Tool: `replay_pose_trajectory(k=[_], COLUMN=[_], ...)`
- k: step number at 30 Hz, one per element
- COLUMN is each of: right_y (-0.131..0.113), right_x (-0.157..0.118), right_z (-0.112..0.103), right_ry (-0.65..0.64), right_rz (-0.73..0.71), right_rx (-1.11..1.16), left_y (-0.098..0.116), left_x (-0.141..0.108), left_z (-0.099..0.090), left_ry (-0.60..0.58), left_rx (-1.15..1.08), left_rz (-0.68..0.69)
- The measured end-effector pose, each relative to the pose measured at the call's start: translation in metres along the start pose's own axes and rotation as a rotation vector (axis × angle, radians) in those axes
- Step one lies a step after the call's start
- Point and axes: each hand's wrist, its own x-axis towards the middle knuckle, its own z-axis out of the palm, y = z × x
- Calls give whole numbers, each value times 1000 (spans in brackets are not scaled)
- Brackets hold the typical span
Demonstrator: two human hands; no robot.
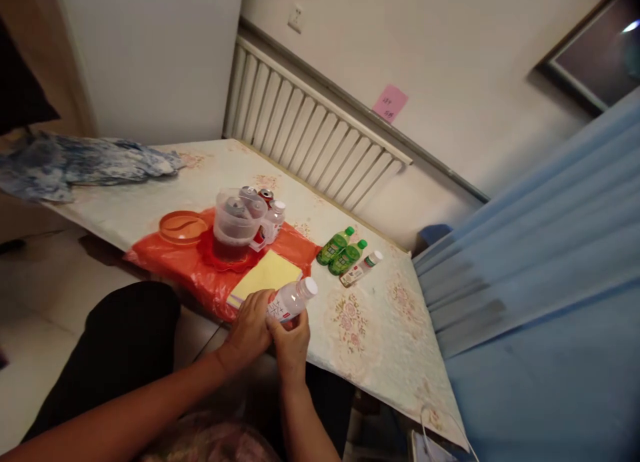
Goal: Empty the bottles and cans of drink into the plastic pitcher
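A clear plastic bottle with a white cap and a printed label is tilted up to the right at the table's front edge. My left hand wraps round its lower end, and my right hand grips it from below and the right. The bottle's base is hidden by my fingers. Just beyond my left hand lies a yellow paper pad on a red plastic bag. Behind the pad, a clear pitcher with a handle stands in a red dish, with an orange lid to its left.
Two green bottles and a white-capped bottle stand on the flowered tablecloth to the right. Drink cans and another bottle are behind the pitcher. A radiator borders the table; a blue curtain hangs right.
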Motion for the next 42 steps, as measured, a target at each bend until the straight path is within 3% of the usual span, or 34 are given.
replay_pose_trajectory(k=[3, 6, 10, 16, 20, 23, 35, 42], right_y=[7, 15, 23, 42, 54, 59, 82, 109], right_x=[5, 16, 41, 99, 136, 159, 238, 250], right_z=[-2, -18, -59, -135, -172, -189, -213, -209], right_ry=[94, 130, 194, 388, 485, 550, 566, 562], right_rz=[27, 14, 1, -83, -45, -42, -120, -125], right_rx=[7, 22, -41, -172, -242, -266, -302, -333], left_y=[-2, -8, -32, -84, -103, -108, -113, -112], left_x=[-3, 3, 23, 58, 63, 60, 57, 56], left_z=[13, 20, 30, 46, 51, 53, 54, 54], left_ry=[-3, -121, -217, -266, -322, -299, -284, -284], left_rx=[14, -43, -9, 306, 484, 547, 606, 607], left_rz=[78, 172, 250, 198, 220, 256, 299, 309])
